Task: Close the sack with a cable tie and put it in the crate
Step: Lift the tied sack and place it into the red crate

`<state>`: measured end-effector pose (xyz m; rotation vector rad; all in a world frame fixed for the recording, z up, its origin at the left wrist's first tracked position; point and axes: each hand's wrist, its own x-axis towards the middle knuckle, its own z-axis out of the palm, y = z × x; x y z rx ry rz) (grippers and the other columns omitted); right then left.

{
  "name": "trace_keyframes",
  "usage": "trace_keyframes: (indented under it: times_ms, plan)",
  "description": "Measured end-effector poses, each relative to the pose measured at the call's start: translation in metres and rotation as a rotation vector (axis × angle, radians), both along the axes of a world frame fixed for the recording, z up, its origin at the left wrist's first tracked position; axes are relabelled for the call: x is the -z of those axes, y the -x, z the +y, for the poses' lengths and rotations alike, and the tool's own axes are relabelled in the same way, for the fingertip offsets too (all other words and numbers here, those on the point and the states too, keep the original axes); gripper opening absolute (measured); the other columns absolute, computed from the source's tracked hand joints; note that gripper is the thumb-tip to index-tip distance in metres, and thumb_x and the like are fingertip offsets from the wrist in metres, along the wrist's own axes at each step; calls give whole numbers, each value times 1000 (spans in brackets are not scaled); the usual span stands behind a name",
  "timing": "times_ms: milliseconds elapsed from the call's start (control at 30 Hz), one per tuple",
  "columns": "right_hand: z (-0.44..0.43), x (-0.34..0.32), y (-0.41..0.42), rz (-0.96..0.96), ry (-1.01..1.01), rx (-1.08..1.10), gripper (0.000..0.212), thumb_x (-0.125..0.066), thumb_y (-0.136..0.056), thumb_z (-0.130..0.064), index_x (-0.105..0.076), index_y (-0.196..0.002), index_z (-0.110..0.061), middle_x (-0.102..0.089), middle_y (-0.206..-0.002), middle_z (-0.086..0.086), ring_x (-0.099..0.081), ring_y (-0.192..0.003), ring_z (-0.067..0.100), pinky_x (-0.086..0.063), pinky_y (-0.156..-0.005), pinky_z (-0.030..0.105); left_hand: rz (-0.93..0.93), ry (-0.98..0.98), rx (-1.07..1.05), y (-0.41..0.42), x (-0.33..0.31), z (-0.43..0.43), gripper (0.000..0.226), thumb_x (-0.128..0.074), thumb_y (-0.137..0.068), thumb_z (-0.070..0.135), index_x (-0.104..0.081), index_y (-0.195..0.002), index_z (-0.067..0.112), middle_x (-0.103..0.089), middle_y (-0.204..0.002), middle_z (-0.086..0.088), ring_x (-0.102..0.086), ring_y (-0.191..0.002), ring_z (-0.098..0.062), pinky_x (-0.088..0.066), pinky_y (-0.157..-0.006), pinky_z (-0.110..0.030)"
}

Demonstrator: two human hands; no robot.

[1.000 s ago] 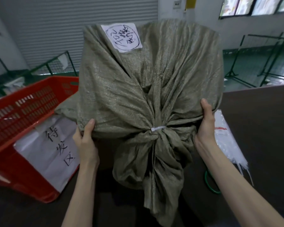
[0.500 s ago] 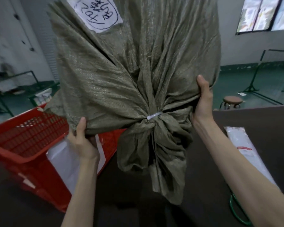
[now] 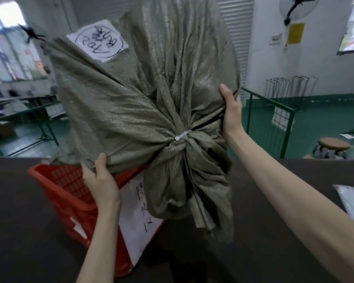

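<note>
A full grey-green woven sack (image 3: pixel 131 103) hangs in the air in front of me, its neck cinched by a white cable tie (image 3: pixel 182 136) and the loose mouth drooping below. A white handwritten label (image 3: pixel 98 40) is stuck on its upper left. My left hand (image 3: pixel 99 180) grips the sack's lower left edge and my right hand (image 3: pixel 231 111) grips its right side. The red plastic crate (image 3: pixel 65 193) stands on the dark table (image 3: pixel 18 211) below the sack's left part, a white paper sign (image 3: pixel 139 217) on its near side. The sack hides most of the crate's inside.
A clear plastic packet (image 3: pixel 352 203) lies at the table's right edge. Beyond the table are green metal rails (image 3: pixel 270 119), a round stool (image 3: pixel 333 147), work tables at the left and a green floor.
Both hands have carried the sack leftwards and kept it raised; it now hangs over the crate instead of to the crate's right. The view has swung left with it.
</note>
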<state>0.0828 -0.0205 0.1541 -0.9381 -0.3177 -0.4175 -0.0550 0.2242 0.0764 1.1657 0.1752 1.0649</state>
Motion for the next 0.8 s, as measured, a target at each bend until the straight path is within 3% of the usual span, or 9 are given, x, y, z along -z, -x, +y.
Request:
trace_keyframes:
  times_ms: [67, 167, 233, 333, 433, 567, 700, 800]
  plan:
    - [18, -10, -11, -3, 100, 25, 65, -70, -73, -31, -53, -130, -4, -59, -132, 17, -58, -120, 29, -47, -103, 38, 178, -134, -101, 6, 1, 10, 43, -51, -90, 32, -51, -130, 17, -58, -126, 5, -54, -117, -12, -41, -97, -17]
    - [46, -23, -32, 25, 258, 33, 35, -66, -69, -30, -62, -101, -17, -67, -102, 5, -63, -97, 20, -48, -88, 31, 392, -328, -209, 18, 1, 20, 42, -47, -95, 37, -54, -124, 7, -61, -125, -10, -54, -118, -26, -40, -98, -29]
    - [65, -28, -48, 43, 347, 12, 17, -62, -70, -26, -59, -86, -22, -63, -86, -2, -60, -84, 16, -45, -78, 27, 539, -431, -281, 22, -4, 26, 47, -44, -96, 41, -58, -105, -3, -63, -114, -24, -56, -109, -38, -40, -91, -39]
    - [94, -26, -69, 96, 491, -48, 23, -62, -78, -22, -60, -100, -17, -65, -94, -1, -60, -85, 13, -48, -78, 20, 698, -579, -406, 28, -14, 37, 60, -37, -95, 49, -57, -81, -6, -63, -93, -31, -58, -92, -45, -41, -83, -46]
    - [117, -6, -86, 213, 684, -120, 41, -61, -83, -24, -58, -120, -8, -63, -112, 8, -59, -93, 16, -46, -85, 25, 897, -701, -466, 34, -11, 46, 68, -32, -94, 54, -61, -83, -7, -62, -92, -34, -58, -90, -49, -43, -78, -46]
    - [127, 26, -86, 387, 942, -279, 16, -53, -94, -28, -61, -97, -14, -63, -94, 0, -57, -78, 11, -47, -63, 21, 1169, -899, -408, 28, 2, 49, 66, -30, -92, 60, -66, -95, 5, -63, -105, -26, -58, -99, -45, -43, -82, -43]
    - [123, 34, -86, 276, 1293, -190, 46, -55, -93, -35, -55, -129, -6, -56, -116, 4, -54, -89, 13, -42, -77, 24, 1133, -1148, -378, 11, 9, 39, 58, -34, -91, 58, -73, -87, 15, -68, -96, -13, -63, -94, -35, -48, -80, -38]
    - [109, 28, -82, 206, 1424, -127, 40, -58, -91, -35, -63, -122, -10, -63, -121, 10, -60, -101, 22, -44, -86, 30, 1037, -1209, -386, -4, 11, 38, 40, -42, -92, 43, -67, -93, 12, -64, -100, -10, -61, -94, -34, -45, -80, -40]
